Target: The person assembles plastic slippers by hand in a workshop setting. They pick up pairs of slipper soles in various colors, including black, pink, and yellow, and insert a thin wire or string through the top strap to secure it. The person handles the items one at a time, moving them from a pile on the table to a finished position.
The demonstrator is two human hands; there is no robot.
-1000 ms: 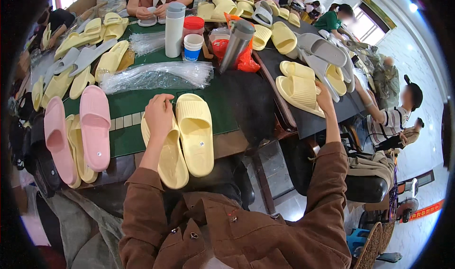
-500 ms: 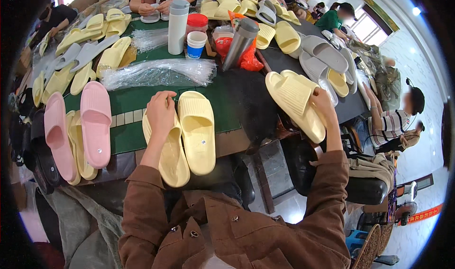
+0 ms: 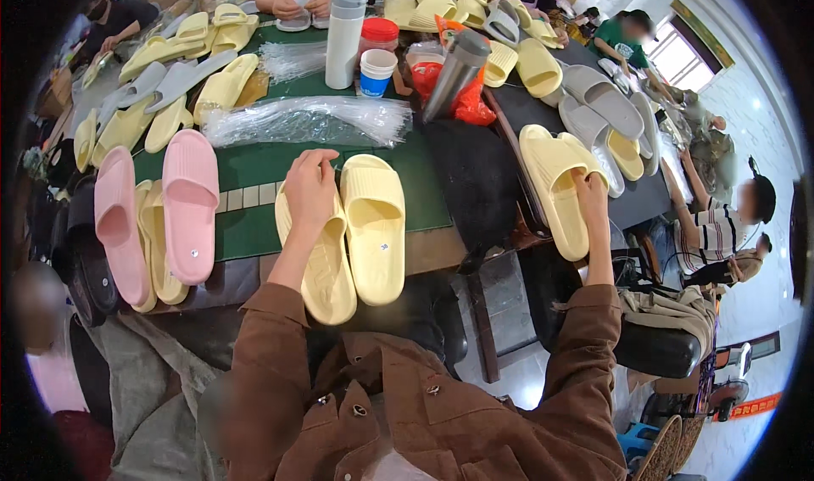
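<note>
Head view shows me, nearest, my brown sleeves rising from the lower edge. My left hand [image 3: 310, 191] lies palm-down on a pale yellow slide sandal [image 3: 318, 256], fingers [image 3: 320, 160] spread flat over its strap rather than curled round it; the sandal lies lengthwise on the surface [image 3: 254, 201], its heel hanging past the near edge. Touching it on the right is its mate [image 3: 374, 226], sole up, untouched. Off to my right, my right hand [image 3: 591, 203] grips the near end of another yellow sandal pair [image 3: 555, 184], fingers closed over the edge, the pair sitting at the rim of the dark side table [image 3: 475, 184]. To my left lie two pink sandals [image 3: 161, 209] over more yellow ones. Farther on I see a bundle of clear plastic bags [image 3: 309, 120], then a white flask [image 3: 345, 30], a steel tumbler [image 3: 456, 72], and grey sandals [image 3: 602, 99]. Another person's hands [image 3: 301, 6] rest at the far edge.
</note>
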